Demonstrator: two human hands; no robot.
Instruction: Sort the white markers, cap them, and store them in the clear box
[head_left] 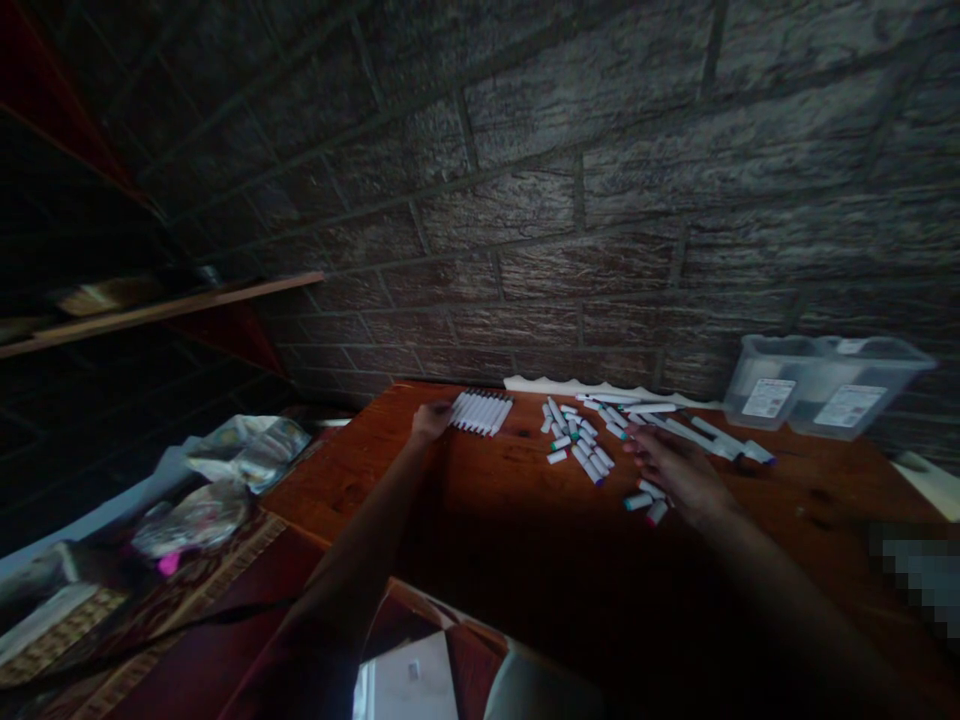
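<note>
My left hand (431,422) rests at the left end of a neat row of white markers (481,412). Its fingers are bent together against the outermost marker; whether they pinch it is too dim to see. The markers in the row lie side by side, with dark tips toward the wall. To the right, my right hand (669,466) hovers over scattered short marker caps (589,455), fingers loosely curled and apart. Its fingertips are close to a cap with a green end (616,432). Several loose white markers (701,437) lie behind that hand.
Two joined clear plastic containers (840,395) with labels stand at the back right of the wooden table (495,510). A white wavy strip (577,388) lies along the brick wall. An open box (480,632) is at the front edge. Plastic bags (247,450) lie left of the table, below a shelf (172,312).
</note>
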